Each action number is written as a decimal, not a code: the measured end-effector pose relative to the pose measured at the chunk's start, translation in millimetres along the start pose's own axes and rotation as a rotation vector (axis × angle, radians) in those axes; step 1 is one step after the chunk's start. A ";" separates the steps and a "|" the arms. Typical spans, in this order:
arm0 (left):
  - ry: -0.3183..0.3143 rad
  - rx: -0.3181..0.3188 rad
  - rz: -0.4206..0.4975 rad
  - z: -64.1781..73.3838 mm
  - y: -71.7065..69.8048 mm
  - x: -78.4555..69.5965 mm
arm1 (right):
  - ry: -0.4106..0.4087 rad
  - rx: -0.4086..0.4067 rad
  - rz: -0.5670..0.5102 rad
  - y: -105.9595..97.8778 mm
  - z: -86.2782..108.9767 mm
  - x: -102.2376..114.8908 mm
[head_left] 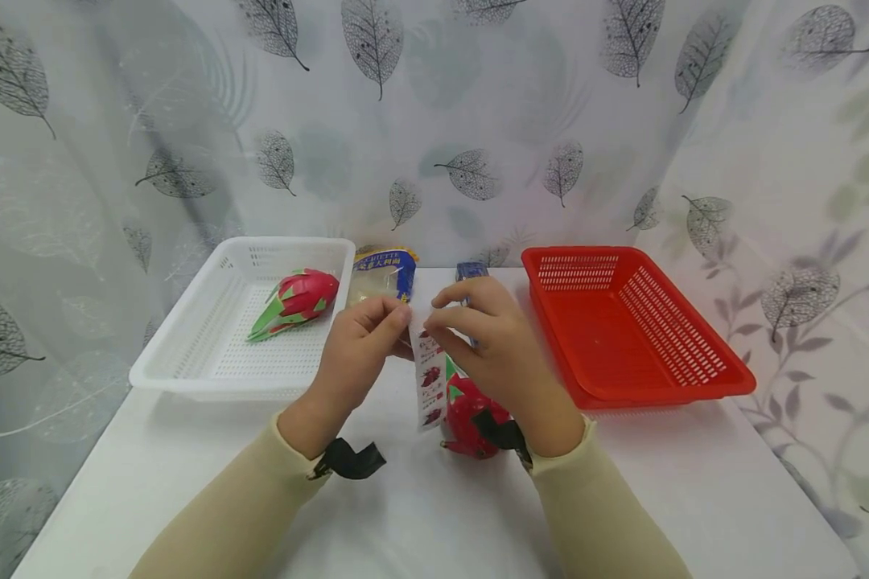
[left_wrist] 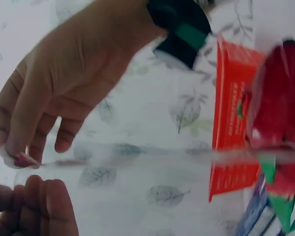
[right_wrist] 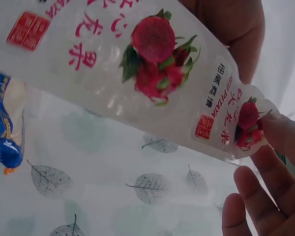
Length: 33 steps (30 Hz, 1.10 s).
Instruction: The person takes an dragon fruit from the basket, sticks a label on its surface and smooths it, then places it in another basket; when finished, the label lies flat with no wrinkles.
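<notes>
A white strip of printed dragon-fruit stickers (head_left: 430, 378) hangs between my hands, its upper end bent over at the fingertips. My left hand (head_left: 355, 354) pinches its top edge with the thumb. Across from it, my right hand (head_left: 496, 338) has curled fingers, and in the left wrist view its thumb and finger meet on the strip's end. The right wrist view shows the sticker prints (right_wrist: 152, 56) up close. Below my right hand a red dragon fruit (head_left: 467, 418) lies on the table, partly covered by that hand.
A white basket (head_left: 159, 366) on the left holds another dragon fruit (head_left: 304, 296). On the right stands a red basket (head_left: 594, 354). Behind my hands are a pasta bag (head_left: 376, 277) and a blue package (head_left: 471, 269), mostly hidden. A leaf-patterned curtain (head_left: 442, 104) hangs behind the white table.
</notes>
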<state>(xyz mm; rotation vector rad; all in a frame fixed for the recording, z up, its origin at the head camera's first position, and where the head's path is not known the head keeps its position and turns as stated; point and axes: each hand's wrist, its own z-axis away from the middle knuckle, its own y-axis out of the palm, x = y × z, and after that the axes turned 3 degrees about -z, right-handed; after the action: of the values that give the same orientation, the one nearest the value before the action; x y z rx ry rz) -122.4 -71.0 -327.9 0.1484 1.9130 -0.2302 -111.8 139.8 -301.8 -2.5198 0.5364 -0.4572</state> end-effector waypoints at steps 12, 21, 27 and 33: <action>-0.010 -0.206 -0.264 -8.7 -14.2 5.7 | 0.044 0.026 -0.061 -8.8 -0.4 0.5; -0.160 -0.152 -0.441 -12.8 -26.4 -3.6 | 0.108 -0.032 -0.050 -19.4 -1.7 1.6; -0.344 0.097 -0.699 -17.3 -24.9 4.9 | 0.152 -0.045 -0.068 -21.8 -1.3 0.6; -0.321 0.137 -1.096 -20.4 -15.9 20.0 | 0.199 -0.025 -0.064 -23.9 -0.7 1.0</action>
<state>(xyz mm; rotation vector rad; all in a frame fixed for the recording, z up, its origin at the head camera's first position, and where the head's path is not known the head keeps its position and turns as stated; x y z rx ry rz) -151.3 -81.9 -338.4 -0.8237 1.4782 -1.0414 -104.6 157.8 -287.9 -2.5363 0.5396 -0.7353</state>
